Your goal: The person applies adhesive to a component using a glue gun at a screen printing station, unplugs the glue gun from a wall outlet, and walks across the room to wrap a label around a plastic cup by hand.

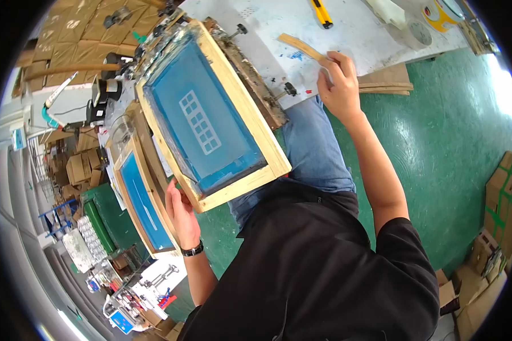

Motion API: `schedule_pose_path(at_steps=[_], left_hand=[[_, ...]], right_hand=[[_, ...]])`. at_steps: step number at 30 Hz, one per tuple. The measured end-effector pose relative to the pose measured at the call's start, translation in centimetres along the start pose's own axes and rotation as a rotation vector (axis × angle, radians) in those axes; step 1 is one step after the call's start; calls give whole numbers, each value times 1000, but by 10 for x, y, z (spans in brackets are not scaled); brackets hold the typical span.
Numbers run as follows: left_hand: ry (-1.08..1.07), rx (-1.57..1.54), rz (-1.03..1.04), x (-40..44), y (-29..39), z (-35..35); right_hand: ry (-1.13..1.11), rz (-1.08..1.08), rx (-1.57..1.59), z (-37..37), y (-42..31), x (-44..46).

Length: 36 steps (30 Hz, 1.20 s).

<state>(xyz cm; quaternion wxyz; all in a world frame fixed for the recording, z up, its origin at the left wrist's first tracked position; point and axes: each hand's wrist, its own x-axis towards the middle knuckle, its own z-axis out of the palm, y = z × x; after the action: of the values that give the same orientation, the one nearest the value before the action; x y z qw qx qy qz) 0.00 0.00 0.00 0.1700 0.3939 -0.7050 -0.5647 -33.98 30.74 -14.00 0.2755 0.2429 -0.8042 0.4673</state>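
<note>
Bench (381,48): it is running out of my view at the top, its pale, ink-flecked surface partly hiding behind the screen frame.
Screen frame (213,102): bare wood is enclosing smooth blue mesh with a pale ladder of small squares; the near end is jutting past the bench edge over the jeans (318,139), hiding what is beneath.
Second frame (139,193): narrower, also wood and blue mesh, it is lying left of the first.
Left hand (183,213): its fingers are bunching close together by the lower-left rail; I'm not managing to tell whether they grip.
Right hand (342,85): its fingers are curling, narrowly parted, touching the wooden strip (299,44); I can't tell how firmly.
Wooden strip: thin, flat and tan, it is lying over the bench, its near end disappearing under the fingers.
Cutter (322,14): its yellow body is running off the top edge.
</note>
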Motion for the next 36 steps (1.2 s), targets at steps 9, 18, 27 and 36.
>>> schedule_pose_path(at_steps=[9,18,27,36], left_hand=[[82,-586,442,3,123,-41],[-380,-567,706,50,180,-67],[-410,-567,774,70,196,-69],[-490,-505,890,99,224,-72]], right_hand=[[-26,5,-18,-3,-8,-6],[-30,-20,-5,-7,-19,-6],[-65,-80,-36,1,-28,2],[-103,-65,-85,4,-23,-2]])
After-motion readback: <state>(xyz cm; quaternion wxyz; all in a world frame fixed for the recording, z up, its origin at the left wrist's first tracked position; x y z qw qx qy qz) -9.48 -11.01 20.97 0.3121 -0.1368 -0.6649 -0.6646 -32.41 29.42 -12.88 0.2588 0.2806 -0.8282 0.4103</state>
